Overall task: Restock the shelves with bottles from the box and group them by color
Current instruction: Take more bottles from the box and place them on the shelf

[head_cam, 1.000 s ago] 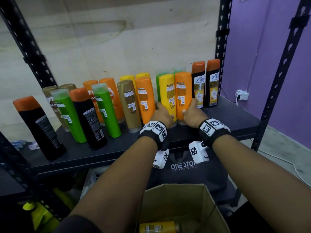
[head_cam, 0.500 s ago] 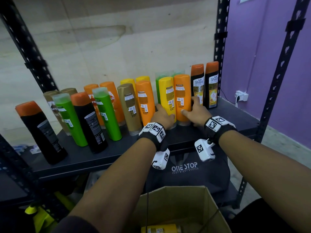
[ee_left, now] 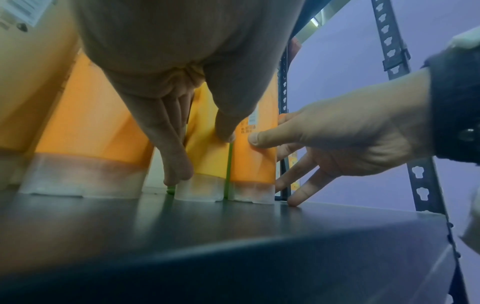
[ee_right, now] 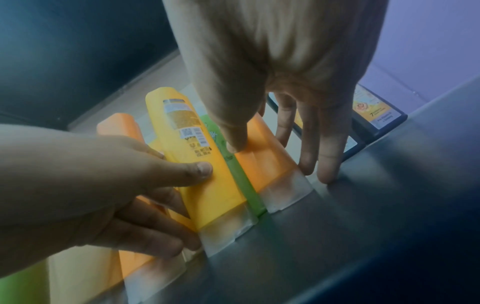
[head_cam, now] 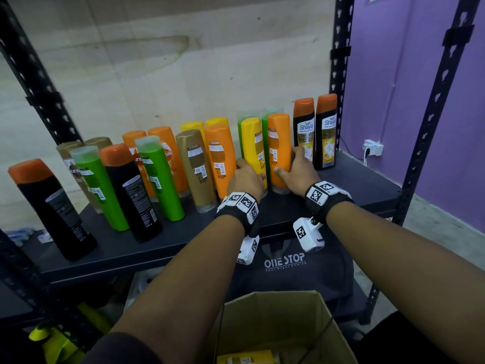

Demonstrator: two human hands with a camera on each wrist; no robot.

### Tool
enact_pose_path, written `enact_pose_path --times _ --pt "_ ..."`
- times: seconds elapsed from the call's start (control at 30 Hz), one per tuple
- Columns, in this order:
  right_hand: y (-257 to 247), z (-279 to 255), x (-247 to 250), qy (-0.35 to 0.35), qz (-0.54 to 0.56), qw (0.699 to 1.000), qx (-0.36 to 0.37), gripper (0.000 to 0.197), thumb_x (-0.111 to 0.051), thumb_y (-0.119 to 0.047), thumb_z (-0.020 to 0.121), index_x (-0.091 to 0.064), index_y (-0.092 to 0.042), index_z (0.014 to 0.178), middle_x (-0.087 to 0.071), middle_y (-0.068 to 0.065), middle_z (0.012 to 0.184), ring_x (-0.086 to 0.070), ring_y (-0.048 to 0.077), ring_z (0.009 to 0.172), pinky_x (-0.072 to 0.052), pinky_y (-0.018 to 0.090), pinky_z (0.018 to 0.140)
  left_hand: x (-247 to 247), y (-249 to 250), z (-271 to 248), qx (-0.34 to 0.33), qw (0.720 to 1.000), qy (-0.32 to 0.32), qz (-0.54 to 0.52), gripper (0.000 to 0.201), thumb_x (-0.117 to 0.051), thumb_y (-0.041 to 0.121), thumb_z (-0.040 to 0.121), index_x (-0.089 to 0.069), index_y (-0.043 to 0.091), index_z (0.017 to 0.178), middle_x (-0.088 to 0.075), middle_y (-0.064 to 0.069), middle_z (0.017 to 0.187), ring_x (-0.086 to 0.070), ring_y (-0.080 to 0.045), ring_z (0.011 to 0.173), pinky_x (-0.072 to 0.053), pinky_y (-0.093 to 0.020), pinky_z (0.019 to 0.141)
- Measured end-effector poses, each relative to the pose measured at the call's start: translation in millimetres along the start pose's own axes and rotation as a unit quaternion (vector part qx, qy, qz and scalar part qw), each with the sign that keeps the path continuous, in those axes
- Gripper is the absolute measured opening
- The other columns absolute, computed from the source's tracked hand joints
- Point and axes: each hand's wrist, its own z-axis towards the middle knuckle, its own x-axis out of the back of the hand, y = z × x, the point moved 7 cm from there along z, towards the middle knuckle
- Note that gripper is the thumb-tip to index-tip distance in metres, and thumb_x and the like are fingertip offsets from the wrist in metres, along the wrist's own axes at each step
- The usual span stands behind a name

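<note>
While our left hand (head_cam: 248, 177) pinched the yellow bottle (head_cam: 253, 151) and our right hand (head_cam: 298, 172) clasped the orange bottle (head_cam: 278, 148) beside it, both upright on the shelf (head_cam: 354, 185), we apparently meant regrouping, since 2 green bottles (head_cam: 265, 143) stood behind.

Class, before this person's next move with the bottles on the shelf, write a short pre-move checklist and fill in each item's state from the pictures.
1. Left hand grips the yellow bottle: ok.
2. Right hand holds the orange bottle, thumb in front, fingers along its right side: ok.
3. Both bottles stand on the shelf: ok.
4. Colors grouped: not ok; green bottles stand right behind the yellow and orange ones.
5. Box emptied: not ok; a yellow bottle in the box remains.
6. Free shelf space at right: ok.
</note>
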Motion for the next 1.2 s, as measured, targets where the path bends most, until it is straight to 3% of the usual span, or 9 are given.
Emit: enact_pose_path --times 0.1,0.37,0.47,0.6,0.83,0.9,1.0,1.1,1.2 --pt "1 -1 -1 0.001 -0.004 1.000 -0.004 0.064 -0.068 -0.035 0.097 -0.031 -0.014 0.145 -0.054 0.016 0.140 -0.058 0.035 0.123 -0.049 0.051 0.102 -1 -1 -1 -0.008 1.000 0.004 -0.002 0.056 -0.067 0.036 0.098 -0.037 0.006 0.134 -0.066 -0.022 0.122 -0.067 -0.042 0.107 -0.043 -0.040 0.073" --pt "6 -7 -1 -0.013 -0.010 1.000 -0.010 0.060 -0.066 -0.032 0.098 -0.033 -0.014 0.144 -0.055 0.016 0.139 -0.058 0.036 0.122 -0.048 0.049 0.102 1 -3 -15 -0.031 0.999 -0.012 -0.001 0.052 -0.061 0.023 0.101 -0.037 0.004 0.143 -0.064 -0.023 0.125 -0.066 -0.042 0.109 -0.047 -0.040 0.078" --pt "7 -8 -1 -0.025 0.002 1.000 -0.015 0.058 -0.063 -0.029 0.099 -0.034 -0.012 0.147 -0.057 0.017 0.138 -0.059 0.035 0.122 -0.047 0.040 0.098 4 -3 -22 -0.032 0.999 -0.023 -0.016 0.045 -0.060 0.023 0.101 -0.042 0.006 0.139 -0.063 -0.022 0.128 -0.064 -0.041 0.112 -0.051 -0.042 0.087" --pt "6 -14 0 -0.035 0.032 0.999 -0.014 0.058 -0.060 -0.032 0.101 -0.040 -0.012 0.151 -0.059 0.012 0.141 -0.058 0.030 0.126 -0.041 0.030 0.091 12 -1 -29 -0.042 0.998 -0.019 -0.042 0.042 -0.059 0.027 0.102 -0.046 0.008 0.137 -0.062 -0.020 0.130 -0.063 -0.041 0.114 -0.051 -0.043 0.090" --pt "-4 -46 8 -0.027 -0.019 0.998 0.056 0.064 -0.062 -0.035 0.100 -0.034 -0.016 0.155 -0.046 0.011 0.148 -0.050 0.026 0.132 -0.042 0.040 0.108 37 5 -50 -0.112 0.992 0.013 -0.063 0.045 -0.057 0.029 0.103 -0.048 0.011 0.144 -0.065 -0.015 0.129 -0.064 -0.035 0.114 -0.055 -0.048 0.093" --pt "-8 -59 10 -0.030 -0.055 0.995 0.079 0.056 -0.060 -0.034 0.101 -0.042 -0.015 0.150 -0.050 0.010 0.142 -0.054 0.023 0.124 -0.047 0.041 0.104 43 4 -59 -0.131 0.990 0.025 -0.042 0.040 -0.057 0.032 0.102 -0.055 0.013 0.138 -0.066 -0.011 0.123 -0.064 -0.031 0.110 -0.056 -0.046 0.090" --pt "-17 -80 13 -0.022 -0.093 0.987 0.126 0.035 -0.057 -0.030 0.102 -0.057 -0.014 0.132 -0.059 0.006 0.122 -0.057 0.014 0.101 -0.052 0.037 0.088 48 0 -73 -0.145 0.988 0.029 -0.033 0.027 -0.058 0.034 0.101 -0.065 0.016 0.120 -0.069 -0.004 0.111 -0.066 -0.024 0.101 -0.058 -0.043 0.084" --pt "-23 -99 14 -0.031 -0.121 0.982 0.142 0.019 -0.054 -0.028 0.101 -0.065 -0.016 0.111 -0.062 0.002 0.107 -0.060 0.021 0.096 -0.054 0.043 0.082 51 -5 -93 -0.165 0.986 0.027 -0.022 0.021 -0.056 0.033 0.101 -0.068 0.017 0.105 -0.071 -0.002 0.101 -0.066 -0.022 0.093 -0.058 -0.043 0.078" --pt "-25 -117 8 -0.060 -0.124 0.979 0.152 0.016 -0.053 -0.026 0.100 -0.066 -0.018 0.098 -0.062 -0.001 0.098 -0.061 0.020 0.089 -0.054 0.041 0.078 49 -19 -117 -0.172 0.985 0.019 -0.002 0.024 -0.054 0.036 0.101 -0.070 0.019 0.100 -0.071 -0.002 0.095 -0.067 -0.025 0.089 -0.057 -0.044 0.074"
